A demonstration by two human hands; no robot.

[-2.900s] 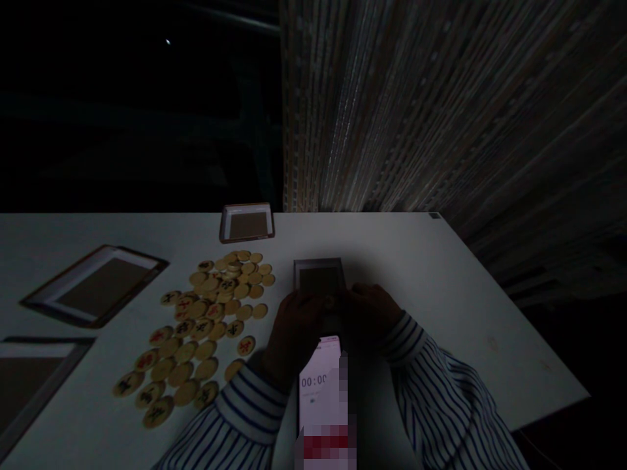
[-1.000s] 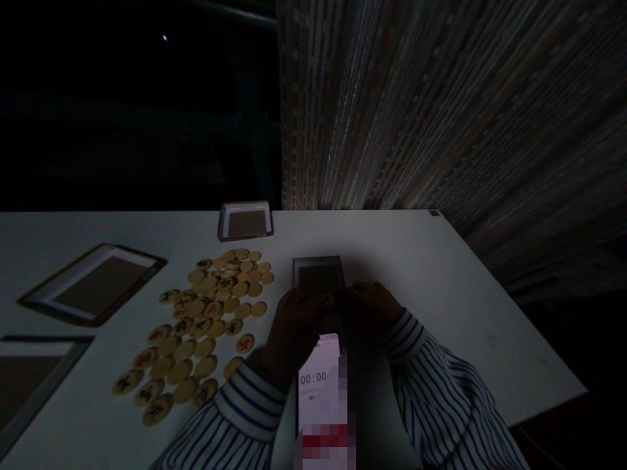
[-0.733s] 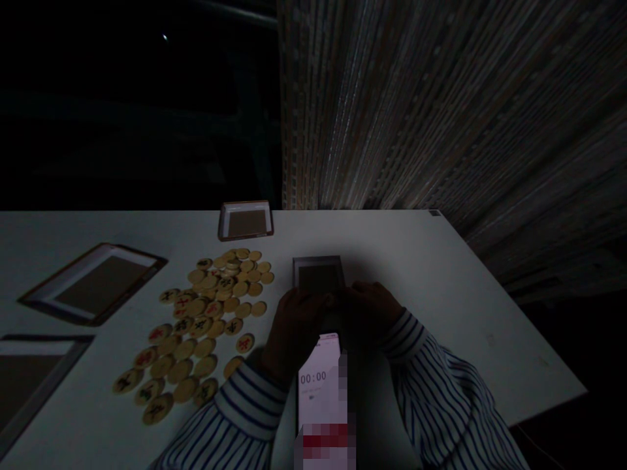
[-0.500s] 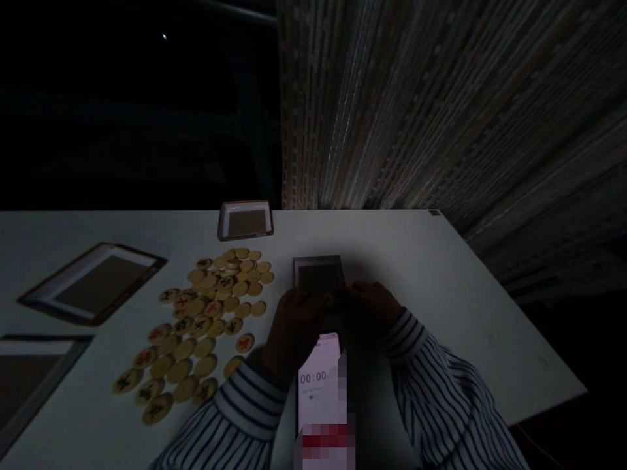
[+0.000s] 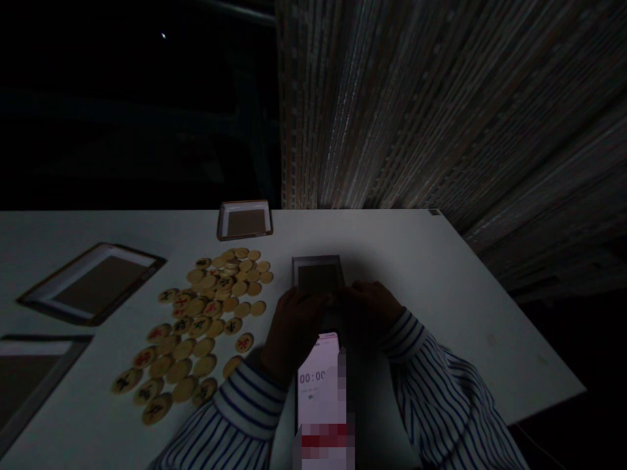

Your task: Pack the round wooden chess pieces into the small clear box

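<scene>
In the dim head view, a small shallow tray (image 5: pixel 317 260) with a dark bottom lies on the table before me. My left hand (image 5: pixel 296 329) is at its near left edge, fingers bent inward. My right hand (image 5: pixel 372 305) comes in from the other side, its fingers curled at the tray's near right edge. Both sets of fingertips meet over the near end in deep shadow. A small pale spot shows between them, too dark to name. Just below my hands lies a phone (image 5: pixel 313 365) with a lit screen reading 00:00, partly covered by my left wrist.
Many round wooden Chinese chess pieces (image 5: pixel 196 307), some with red or black characters, are heaped and spread left of my hands. Another tray (image 5: pixel 245 203) stands at the far edge, a larger one (image 5: pixel 63 287) at left, and part of another (image 5: pixel 36 346) at near left. A striped curtain (image 5: pixel 367 117) hangs behind the white table (image 5: pixel 441 294).
Almost nothing differs. Both hands stay at the near end of the small tray, and the pieces lie as before.
</scene>
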